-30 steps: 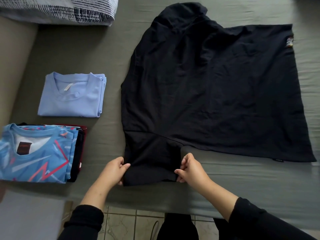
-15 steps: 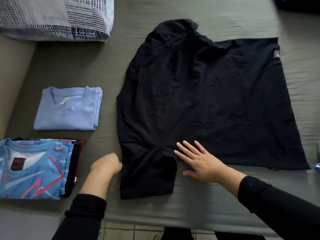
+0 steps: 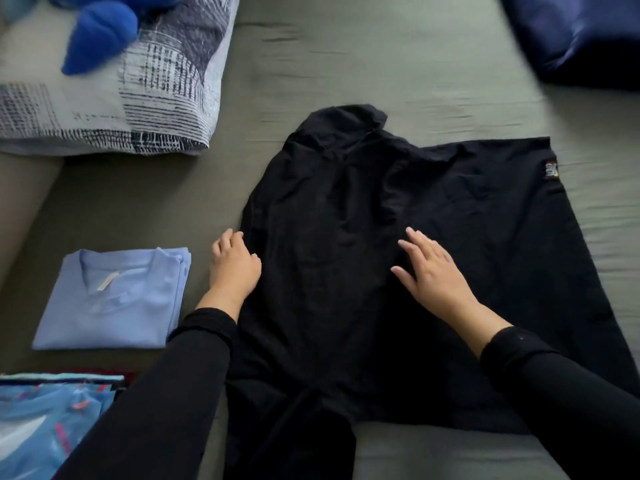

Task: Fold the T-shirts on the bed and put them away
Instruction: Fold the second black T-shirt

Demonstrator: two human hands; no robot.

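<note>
— The black T-shirt (image 3: 398, 271): where was it when you looked?

— It lay spread across the middle of the bed (image 3: 433, 81), on the grey-green sheet, with one sleeve reaching toward the near edge and a small patch near its far right corner. It was the biggest thing I saw after the bed itself.

— And around it?

— A patterned pillow (image 3: 138, 98) sat at the far left, with something blue and soft (image 3: 100, 29) on it, too blurred for me to name. A dark blue cushion (image 3: 571, 32) was at the far right corner. Left of the black shirt I had a folded light blue T-shirt (image 3: 110, 299), and nearer, at the left edge, a stack of folded shirts (image 3: 45, 424) topped by a blue patterned one.

— The hands?

— My right hand (image 3: 433, 268) lay flat on the shirt's middle, fingers straight and spread, gripping nothing. My left hand (image 3: 233, 265) rested at the shirt's left edge, fingers bent toward the cloth; whether they pinched it, I could not tell.
</note>
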